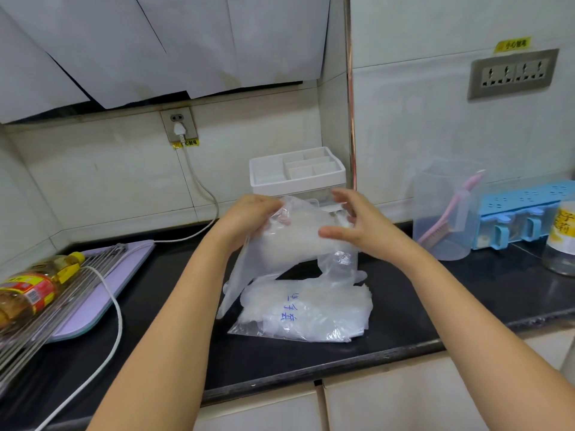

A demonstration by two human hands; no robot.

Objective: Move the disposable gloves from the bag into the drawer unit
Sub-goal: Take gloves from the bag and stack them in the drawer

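Note:
A clear plastic bag with blue writing lies on the black counter, with gloves still inside it. Above the bag I hold a wad of clear disposable gloves in both hands. My left hand grips its left end. My right hand curls its fingers and thumb round the right end. Loose glove ends hang down towards the bag. The white drawer unit, with a divided tray on top, stands just behind my hands against the wall. Its drawer front is mostly hidden by my hands and the gloves.
At the left lie a purple board with a wire rack, an oil bottle and a white cable. At the right stand a clear jug holding a pink brush, a blue condiment box and a jar.

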